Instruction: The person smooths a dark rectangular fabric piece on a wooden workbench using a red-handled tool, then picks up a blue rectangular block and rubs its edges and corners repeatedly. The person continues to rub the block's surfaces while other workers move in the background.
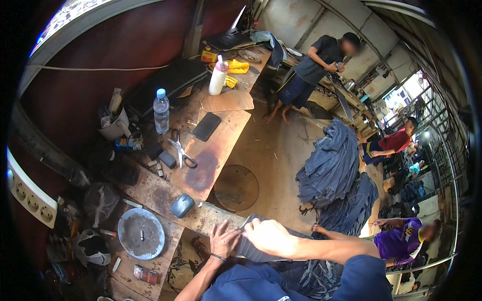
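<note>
My left hand (224, 242) lies with its fingers spread at the corner of the wooden bench (211, 215), its fingertips by the edge of a dark grey piece of cloth (249, 252). Close beside it, my right hand (268, 238) is closed over the same cloth, fingers curled down near its upper edge. What those fingers pinch is hidden under the hand. The cloth stretches to the right beneath my right forearm. A small blue-grey case (182, 205) sits on the bench, up and left of my hands.
Scissors (182, 152), a black phone (207, 126), a water bottle (161, 111) and a white squeeze bottle (218, 78) stand or lie on the bench. A blue ash-filled dish (141, 234) is at left. Piled dark garments (331, 165) lie on the floor; several people work at right.
</note>
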Demonstrator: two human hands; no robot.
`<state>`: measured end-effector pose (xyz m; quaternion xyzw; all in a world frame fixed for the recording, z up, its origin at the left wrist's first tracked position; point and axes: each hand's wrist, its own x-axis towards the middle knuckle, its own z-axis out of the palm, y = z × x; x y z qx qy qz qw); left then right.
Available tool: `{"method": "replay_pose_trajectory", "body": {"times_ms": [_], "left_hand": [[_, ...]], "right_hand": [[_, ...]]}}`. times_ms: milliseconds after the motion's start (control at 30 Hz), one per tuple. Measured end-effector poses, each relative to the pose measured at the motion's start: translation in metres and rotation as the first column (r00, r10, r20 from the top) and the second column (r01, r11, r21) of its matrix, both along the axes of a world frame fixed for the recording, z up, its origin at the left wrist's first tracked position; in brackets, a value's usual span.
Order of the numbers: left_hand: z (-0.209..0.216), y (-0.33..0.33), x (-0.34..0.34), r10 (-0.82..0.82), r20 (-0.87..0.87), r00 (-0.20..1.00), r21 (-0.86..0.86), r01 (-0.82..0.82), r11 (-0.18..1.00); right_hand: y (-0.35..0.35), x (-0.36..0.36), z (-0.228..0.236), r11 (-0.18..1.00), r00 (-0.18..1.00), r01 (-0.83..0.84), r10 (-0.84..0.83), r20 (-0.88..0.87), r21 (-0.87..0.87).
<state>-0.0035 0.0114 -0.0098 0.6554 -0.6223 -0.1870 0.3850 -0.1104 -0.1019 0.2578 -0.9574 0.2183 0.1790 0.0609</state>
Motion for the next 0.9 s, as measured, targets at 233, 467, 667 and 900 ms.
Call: {"method": "replay_pose_trajectory", "body": {"times_ms": [233,467,667,900], "left_hand": [[0.001,-0.006,0.004,0.025,0.007,1.000,-0.022,-0.024,0.999],[0.003,-0.011,0.001,0.020,0.003,1.000,-0.040,-0.020,0.999],[0.004,-0.011,0.001,0.014,-0.004,1.000,-0.049,-0.014,0.999],[0.001,-0.010,0.000,0.017,0.002,1.000,-0.066,-0.016,0.998]], "right_hand": [[-0.008,0.002,-0.005,0.988,0.979,-0.131,0.143,0.143,-0.087],[-0.019,0.003,0.007,0.998,0.987,-0.059,0.061,0.145,-0.015],[-0.012,0.003,0.011,0.991,0.966,0.115,-0.097,-0.239,0.063],[-0.012,0.003,0.007,0.996,0.998,0.002,0.004,-0.060,0.090]]}}
